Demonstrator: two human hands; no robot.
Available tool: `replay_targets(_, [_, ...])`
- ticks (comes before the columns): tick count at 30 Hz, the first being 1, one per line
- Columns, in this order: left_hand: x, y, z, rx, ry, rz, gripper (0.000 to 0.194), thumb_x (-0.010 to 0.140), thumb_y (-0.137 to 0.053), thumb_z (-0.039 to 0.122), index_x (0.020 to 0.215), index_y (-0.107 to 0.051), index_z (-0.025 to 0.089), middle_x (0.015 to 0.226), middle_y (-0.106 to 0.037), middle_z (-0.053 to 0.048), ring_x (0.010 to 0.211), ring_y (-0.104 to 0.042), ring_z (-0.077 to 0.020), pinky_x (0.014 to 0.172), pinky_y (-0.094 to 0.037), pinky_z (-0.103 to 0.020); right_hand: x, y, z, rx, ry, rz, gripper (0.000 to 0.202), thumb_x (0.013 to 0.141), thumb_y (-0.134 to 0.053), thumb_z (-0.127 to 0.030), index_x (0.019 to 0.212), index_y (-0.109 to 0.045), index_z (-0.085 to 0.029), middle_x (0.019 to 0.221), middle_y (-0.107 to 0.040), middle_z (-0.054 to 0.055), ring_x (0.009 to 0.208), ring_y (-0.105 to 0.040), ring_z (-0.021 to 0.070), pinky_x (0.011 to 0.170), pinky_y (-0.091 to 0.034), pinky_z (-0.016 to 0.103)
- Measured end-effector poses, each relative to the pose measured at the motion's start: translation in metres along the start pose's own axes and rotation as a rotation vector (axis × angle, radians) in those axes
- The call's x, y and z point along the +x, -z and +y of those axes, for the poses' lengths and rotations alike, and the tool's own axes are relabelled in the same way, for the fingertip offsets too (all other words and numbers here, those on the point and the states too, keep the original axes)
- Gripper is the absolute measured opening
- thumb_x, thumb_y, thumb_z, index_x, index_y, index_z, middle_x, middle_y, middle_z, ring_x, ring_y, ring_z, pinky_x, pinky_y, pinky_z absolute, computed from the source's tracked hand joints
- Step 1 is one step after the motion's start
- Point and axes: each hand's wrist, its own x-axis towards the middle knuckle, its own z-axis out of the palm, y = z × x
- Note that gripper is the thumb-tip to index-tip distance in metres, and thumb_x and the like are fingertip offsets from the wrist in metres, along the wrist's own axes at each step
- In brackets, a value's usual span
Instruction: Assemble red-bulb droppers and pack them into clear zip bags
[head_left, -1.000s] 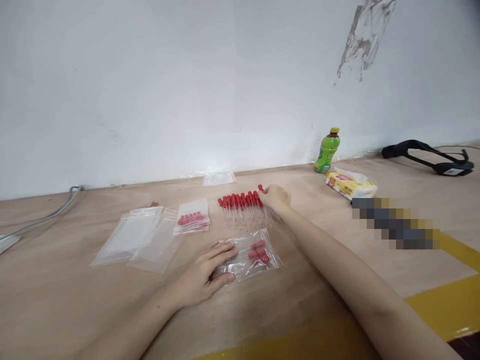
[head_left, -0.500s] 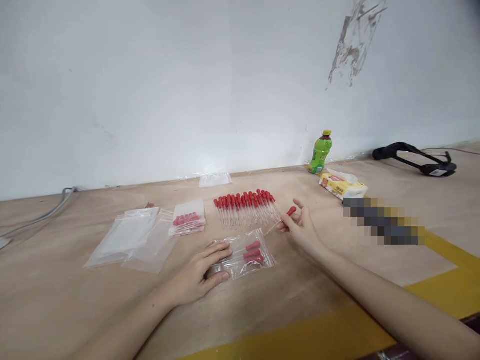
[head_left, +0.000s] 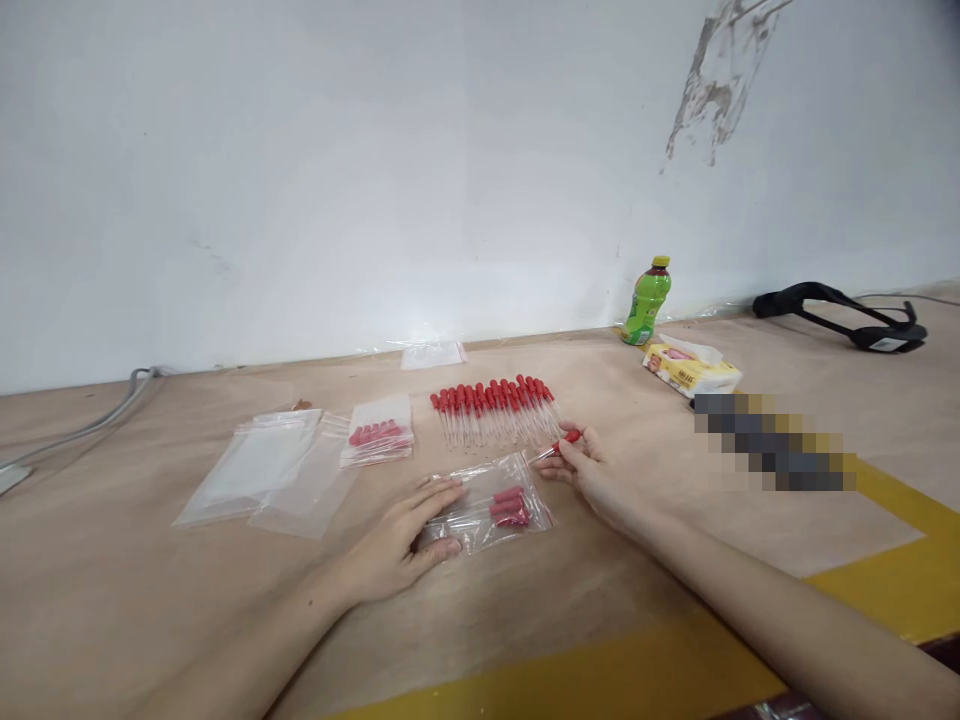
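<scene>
A clear zip bag (head_left: 478, 481) lies flat on the table with several red-bulbed droppers inside, their bulbs towards its right end. My left hand (head_left: 394, 540) rests on the bag's left part, fingers stretched out and thumb apart. Between thumb and fingers, my right hand (head_left: 596, 480) pinches a glass dropper (head_left: 572, 437) by its red bulb. The thin tip of this dropper points left, close to the bag's right edge; whether it is inside the opening I cannot tell. Behind the bag, many loose droppers (head_left: 491, 398) lie side by side, bulbs facing the wall.
Flat clear bags (head_left: 259, 465) lie at the left, beside a stack of filled bags (head_left: 381, 415). Another flat bag (head_left: 433, 355) is by the wall. At the right are a green bottle (head_left: 645, 305), a tissue pack (head_left: 694, 373), a black strapped device (head_left: 817, 300) and a blurred-out dark patch.
My right hand has moved slightly left and down, bringing the dropper to the bag's right end. The left hand stays on the bag. The view has shifted slightly.
</scene>
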Motion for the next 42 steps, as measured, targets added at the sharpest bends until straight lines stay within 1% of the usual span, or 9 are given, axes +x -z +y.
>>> replay_targets(4, [-0.001, -0.001, -0.001, -0.002, 0.007, -0.005, 0.051, 0.084, -0.044, 0.04, 0.132, -0.03, 0.026, 0.135, -0.037, -0.004, 0.125, -0.031, -0.0224, 0.102, -0.029, -0.043, 0.007, 0.015, -0.004, -0.252, -0.048, -0.122, 0.031, 0.066, -0.062, -0.036, 0.089, -0.051, -0.019, 0.075, -0.059, 0.0, 0.058, -0.055, 0.0099, 0.058, -0.045, 0.026])
replay_targets(9, [-0.001, -0.001, -0.001, -0.001, 0.004, -0.009, 0.053, 0.084, -0.044, 0.041, 0.132, -0.028, 0.026, 0.136, -0.036, -0.004, 0.125, -0.031, -0.0219, 0.102, -0.029, -0.042, 0.007, 0.023, -0.013, -0.718, 0.172, -0.325, 0.028, 0.069, -0.058, -0.034, 0.091, -0.063, -0.018, 0.081, -0.061, 0.003, 0.065, -0.05, 0.0126, 0.059, -0.04, 0.026])
replay_targets(12, [0.0, 0.0, 0.0, -0.003, -0.004, -0.007, 0.053, 0.084, -0.044, 0.041, 0.132, -0.029, 0.026, 0.135, -0.036, -0.005, 0.125, -0.031, -0.0223, 0.101, -0.029, -0.043, 0.005, 0.019, -0.012, -0.86, 0.262, -0.38, 0.027, 0.07, -0.057, -0.031, 0.092, -0.065, -0.018, 0.08, -0.059, 0.004, 0.066, -0.049, 0.0134, 0.061, -0.039, 0.026])
replay_targets(15, [0.0, 0.0, 0.001, -0.002, 0.004, -0.01, 0.053, 0.084, -0.044, 0.041, 0.132, -0.03, 0.025, 0.135, -0.037, -0.005, 0.124, -0.032, -0.0226, 0.102, -0.029, -0.043, 0.006, 0.013, -0.003, -0.817, 0.277, -0.375, 0.027, 0.069, -0.058, -0.03, 0.092, -0.063, -0.017, 0.078, -0.059, 0.003, 0.065, -0.05, 0.0127, 0.06, -0.04, 0.026])
replay_targets(21, [0.0, 0.001, 0.003, -0.006, 0.005, -0.002, 0.052, 0.084, -0.044, 0.04, 0.131, -0.031, 0.025, 0.135, -0.038, -0.006, 0.124, -0.032, -0.0232, 0.101, -0.03, -0.043, 0.007, 0.001, 0.01, -0.731, 0.208, -0.217, 0.019, 0.067, -0.06, -0.031, 0.076, -0.058, -0.014, 0.066, -0.06, 0.002, 0.057, -0.052, 0.0115, 0.053, -0.042, 0.023])
replay_targets(27, [0.001, 0.001, 0.002, 0.0, 0.003, 0.003, 0.052, 0.084, -0.045, 0.04, 0.132, -0.031, 0.025, 0.135, -0.038, -0.005, 0.125, -0.031, -0.0228, 0.102, -0.029, -0.043, -0.002, -0.007, 0.002, -0.652, 0.22, -0.373, 0.023, 0.074, -0.049, -0.031, 0.082, -0.063, -0.015, 0.082, -0.066, 0.005, 0.073, -0.059, 0.0159, 0.067, -0.047, 0.028])
replay_targets(31, [0.001, 0.0, 0.002, 0.002, -0.007, -0.014, 0.052, 0.084, -0.045, 0.04, 0.132, -0.032, 0.025, 0.136, -0.036, -0.006, 0.125, -0.031, -0.0224, 0.102, -0.028, -0.044, 0.021, 0.006, -0.002, -0.721, 0.292, -0.135, 0.024, 0.07, -0.053, -0.033, 0.082, -0.062, -0.014, 0.076, -0.066, 0.005, 0.068, -0.059, 0.0155, 0.061, -0.046, 0.026])
replay_targets(35, [0.001, -0.001, 0.001, 0.0, -0.003, -0.024, 0.052, 0.084, -0.045, 0.04, 0.132, -0.032, 0.023, 0.137, -0.034, -0.007, 0.125, -0.03, -0.0227, 0.102, -0.028, -0.045, 0.061, 0.011, -0.012, -0.983, 0.376, 0.077, 0.019, 0.068, -0.054, -0.032, 0.073, -0.063, -0.016, 0.066, -0.064, 0.003, 0.059, -0.056, 0.0138, 0.055, -0.041, 0.023])
replay_targets(42, [0.0, -0.002, -0.003, -0.01, -0.014, -0.019, 0.052, 0.084, -0.045, 0.04, 0.132, -0.032, 0.025, 0.137, -0.034, -0.006, 0.125, -0.031, -0.0228, 0.102, -0.028, -0.045, 0.092, -0.038, -0.02, -1.357, 0.168, 0.232, 0.023, 0.071, -0.052, -0.039, 0.071, -0.066, -0.021, 0.078, -0.067, 0.005, 0.077, -0.06, 0.0193, 0.065, -0.041, 0.027])
